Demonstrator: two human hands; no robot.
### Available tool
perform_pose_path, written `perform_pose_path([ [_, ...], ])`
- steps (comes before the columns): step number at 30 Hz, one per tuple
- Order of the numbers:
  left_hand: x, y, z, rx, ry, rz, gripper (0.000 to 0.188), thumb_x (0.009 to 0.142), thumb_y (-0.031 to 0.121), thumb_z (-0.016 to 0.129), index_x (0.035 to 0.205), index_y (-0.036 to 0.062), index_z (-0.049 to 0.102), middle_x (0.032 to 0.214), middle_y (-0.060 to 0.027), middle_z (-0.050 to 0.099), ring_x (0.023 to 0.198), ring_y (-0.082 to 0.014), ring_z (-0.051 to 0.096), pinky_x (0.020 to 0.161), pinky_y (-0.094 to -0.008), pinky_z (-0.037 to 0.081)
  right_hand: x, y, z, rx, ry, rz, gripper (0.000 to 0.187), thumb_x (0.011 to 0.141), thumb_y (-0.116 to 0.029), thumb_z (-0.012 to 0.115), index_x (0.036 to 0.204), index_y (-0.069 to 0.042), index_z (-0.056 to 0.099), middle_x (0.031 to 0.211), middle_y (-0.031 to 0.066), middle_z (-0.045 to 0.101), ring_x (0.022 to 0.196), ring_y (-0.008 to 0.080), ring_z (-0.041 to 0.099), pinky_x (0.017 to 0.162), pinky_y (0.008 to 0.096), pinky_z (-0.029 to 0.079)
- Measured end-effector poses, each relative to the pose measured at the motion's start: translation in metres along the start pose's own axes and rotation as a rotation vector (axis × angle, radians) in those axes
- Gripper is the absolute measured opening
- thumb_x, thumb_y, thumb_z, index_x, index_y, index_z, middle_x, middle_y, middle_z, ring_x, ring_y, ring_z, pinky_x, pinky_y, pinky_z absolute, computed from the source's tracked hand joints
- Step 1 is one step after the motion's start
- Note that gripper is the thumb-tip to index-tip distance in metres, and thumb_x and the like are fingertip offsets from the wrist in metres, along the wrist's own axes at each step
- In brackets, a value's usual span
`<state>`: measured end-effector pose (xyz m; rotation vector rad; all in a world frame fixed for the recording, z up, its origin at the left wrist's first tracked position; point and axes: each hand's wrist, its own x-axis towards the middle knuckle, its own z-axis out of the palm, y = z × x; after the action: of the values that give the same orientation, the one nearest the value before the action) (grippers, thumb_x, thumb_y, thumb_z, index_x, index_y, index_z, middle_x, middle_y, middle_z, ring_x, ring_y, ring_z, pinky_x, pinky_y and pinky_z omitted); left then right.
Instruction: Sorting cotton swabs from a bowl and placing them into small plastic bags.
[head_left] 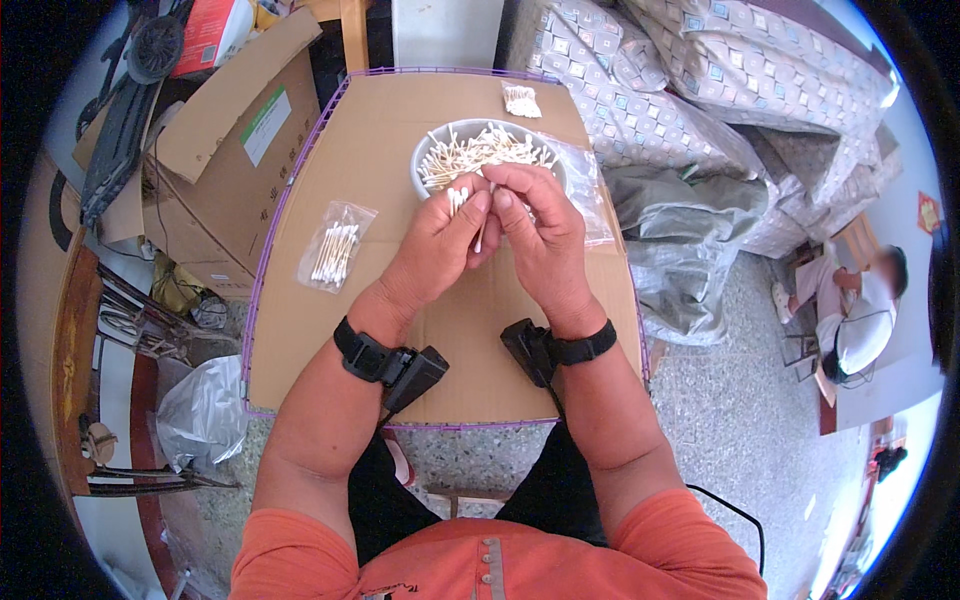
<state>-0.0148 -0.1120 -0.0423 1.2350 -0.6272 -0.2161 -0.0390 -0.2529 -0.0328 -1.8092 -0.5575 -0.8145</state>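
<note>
A grey bowl (421, 180) heaped with loose cotton swabs (490, 148) stands toward the far side of the table. Just in front of its near rim my two hands meet. My left hand (445, 230) is closed round a small bunch of cotton swabs (457, 199), whose white tips stick up by the thumb. The fingers of my right hand (540, 222) are pinched together close to the left thumb. A thin stick shows between the hands, but what the right fingertips grip is partly hidden.
A clear bag of swabs (337, 248) lies left of my hands, a smaller packet (520, 100) behind the bowl. An empty plastic bag (585, 190) lies at the bowl's right. Cardboard covers the table (320, 370). Beyond are a carton (225, 150), wrapped bundles (700, 60) and a seated person (862, 310).
</note>
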Motion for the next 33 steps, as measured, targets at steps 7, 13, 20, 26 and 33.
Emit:
perform_pose_path([
  [7,-0.004,0.007,0.004,-0.084,0.017,-0.072,0.024,0.105,0.028,0.04,0.111,0.0085,0.053,0.069,0.0062,0.043,0.056,-0.002,0.036,0.049,-0.018,0.031,0.0,0.0,-0.001,0.059,0.055,0.054,0.016,0.092,-0.005,0.059,0.105,-0.003,0.067,0.101,0.0117,0.066,0.096,0.0229,0.063,0.086,0.032,0.049],
  [13,-0.002,0.023,0.002,0.082,0.126,0.073,0.024,0.105,0.03,0.042,0.104,0.0096,0.055,0.063,0.0071,0.035,0.052,-0.0029,0.031,0.046,-0.0186,0.027,0.008,-0.005,-0.008,-0.001,0.061,0.097,0.015,0.091,-0.003,0.06,0.103,-0.003,0.067,0.1,0.0118,0.066,0.095,0.0229,0.063,0.085,0.0316,0.049],
  [20,-0.018,0.063,-0.003,-0.284,0.365,0.213,0.03,0.104,0.036,0.043,0.098,0.0087,0.054,0.06,0.0073,0.031,0.049,-0.0033,0.029,0.043,-0.0201,0.024,0.04,-0.016,-0.025,-0.332,-0.175,-0.038,0.017,0.083,-0.006,0.065,0.1,-0.007,0.068,0.102,0.0132,0.067,0.098,0.034,0.06,0.088,0.0415,0.047],
  [26,-0.089,0.034,0.002,-0.007,0.381,-0.026,0.027,0.105,0.034,0.042,0.098,0.0094,0.053,0.06,0.0074,0.034,0.047,-0.0029,0.029,0.042,-0.0209,0.023,0.046,0.005,-0.018,-0.624,-0.504,-0.193,0.023,0.079,-0.011,0.068,0.101,-0.016,0.072,0.101,0.0095,0.067,0.1,0.0318,0.059,0.086,0.0431,0.048],
  [33,-0.12,-0.003,0.007,0.494,0.469,0.112,0.027,0.104,0.026,0.043,0.092,0.0074,0.057,0.069,0.0059,0.043,0.066,-0.0028,0.037,0.059,-0.023,0.036,0.057,0.022,-0.002,-0.92,-0.653,-0.216,0.013,0.08,-0.014,0.062,0.087,-0.016,0.074,0.087,0.0099,0.068,0.087,0.0317,0.064,0.079,0.0442,0.049],
])
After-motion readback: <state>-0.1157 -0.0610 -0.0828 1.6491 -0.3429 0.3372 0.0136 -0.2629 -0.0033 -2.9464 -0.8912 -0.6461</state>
